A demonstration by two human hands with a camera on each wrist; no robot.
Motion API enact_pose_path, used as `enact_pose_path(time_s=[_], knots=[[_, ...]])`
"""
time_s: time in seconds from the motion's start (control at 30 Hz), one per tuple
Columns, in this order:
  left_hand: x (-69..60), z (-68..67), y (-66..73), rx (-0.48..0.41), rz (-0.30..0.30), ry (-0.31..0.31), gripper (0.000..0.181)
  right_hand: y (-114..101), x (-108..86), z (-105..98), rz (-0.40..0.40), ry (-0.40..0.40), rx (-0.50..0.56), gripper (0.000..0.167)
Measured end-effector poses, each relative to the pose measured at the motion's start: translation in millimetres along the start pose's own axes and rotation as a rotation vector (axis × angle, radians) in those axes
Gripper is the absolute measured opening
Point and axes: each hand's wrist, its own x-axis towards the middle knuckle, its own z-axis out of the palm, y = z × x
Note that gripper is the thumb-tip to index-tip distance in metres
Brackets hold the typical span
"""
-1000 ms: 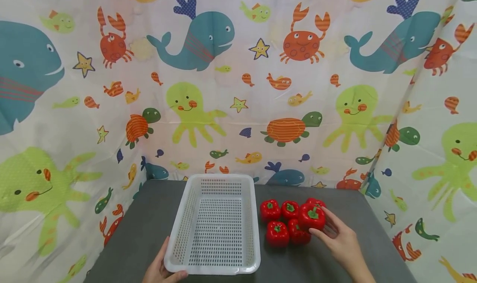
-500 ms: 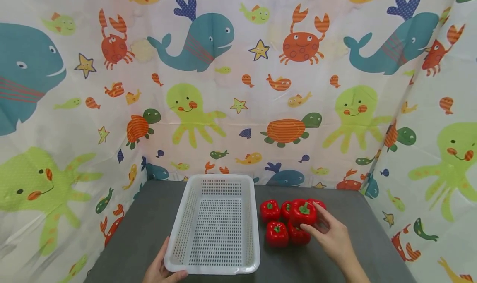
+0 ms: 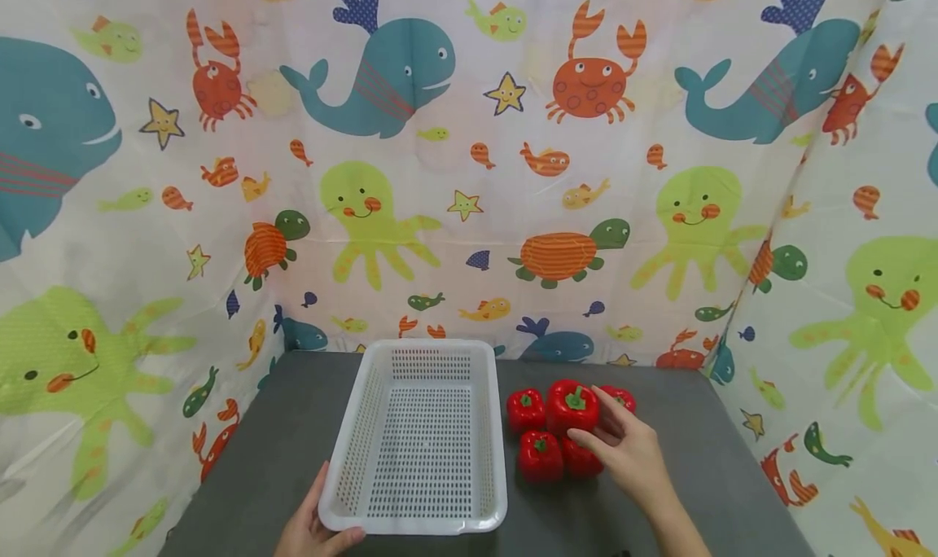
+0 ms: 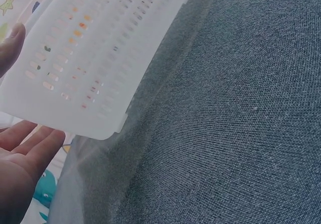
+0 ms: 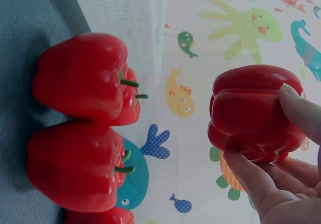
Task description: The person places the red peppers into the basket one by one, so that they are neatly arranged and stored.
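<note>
On my screen, leftmost over the grey table [image 3: 256,435], the left hand [image 3: 309,524] was spread wide at the basket's near left corner, its fingers along the outer side wall and its thumb at the near edge. The white basket [image 3: 421,439], a slotted plastic one, sat flat, and I saw no pepper in it. To its right, just beside its wall, stood the other red peppers [image 3: 541,457], close together. The head view gave me four, and the right wrist view hinted at one more partly hidden among them, so I would not swear to the count. From that I judged the work to be near its start: one pepper lifted but not yet set down, the rest of the cluster waiting to be picked up.

That lifted pepper [image 3: 572,407] was above the cluster, short of the basket. It looked blocky and deep-lobed, a glossy red with bright highlights, its short green stem facing my head camera. In the right wrist view I made out the grooves down its smooth side, but not the stem. Furthest right, the right hand [image 3: 630,451] held it from the side, thumb and fingers bent about it, well apart from the basket.
</note>
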Motion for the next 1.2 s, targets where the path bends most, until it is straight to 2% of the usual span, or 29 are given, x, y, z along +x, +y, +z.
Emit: enact_pose_path(time_s=[0.1,0.2,0.33,0.47,0.6,0.73,1.03,1.2], knots=[[0.3,-1.3,-1.1,-0.009,0.0,0.001,0.121,-4.6,1.1,3.7,-0.003,-0.013,0.004,0.08],[0.0,-1.7,-2.0,-0.05,-0.03,0.001,0.121,-7.0,2.5,7.5,-0.01,-0.02,0.016,0.08],[-0.7,-1.2,-2.7,-0.059,-0.05,0.003,0.122,-8.6,4.5,13.2,-0.024,-0.031,0.038,0.08],[-0.1,-3.0,-5.6,-0.047,-0.042,-0.006,0.122,-9.9,6.6,20.1,-0.049,-0.044,0.063,0.08],[2.2,-6.6,-12.6,-0.097,-0.051,-0.03,0.119,-11.3,8.6,26.4,-0.057,-0.05,0.073,0.08],[5.4,-9.2,-20.2,-0.122,-0.029,-0.051,0.117,-12.0,10.2,31.9,-0.053,-0.065,0.097,0.081],[6.9,-9.2,-25.6,-0.138,-0.014,-0.035,0.115,-12.6,12.8,44.0,-0.078,-0.061,0.088,0.081],[7.4,-8.2,-27.8,-0.133,0.035,-0.026,0.114,-14.8,14.3,51.3,-0.088,-0.065,0.075,0.082]])
